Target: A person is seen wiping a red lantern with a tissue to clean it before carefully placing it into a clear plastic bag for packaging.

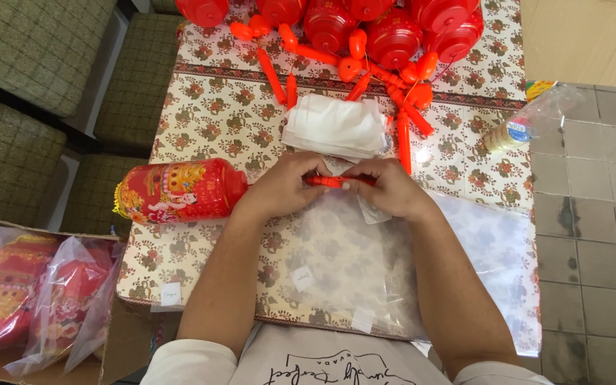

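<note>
While both hands meet over the clear plastic bags [465, 242], I log one red stick [338, 182] pinched between them: left hand [283, 187] closed on its left end, right hand [386, 189] on its right. Red lantern [183, 190] lies just left of my left hand.

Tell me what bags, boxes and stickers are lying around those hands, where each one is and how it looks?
Clear plastic bags: flat on the table under the hands, with small white square stickers.
Bagged red-and-gold lanterns: in an open cardboard box, lower left.
Plain brown cardboard box: top right.
Clear bag with a small pale bottle: on the floor, right of the table.
Folded white bags: stacked beyond the hands.
</note>
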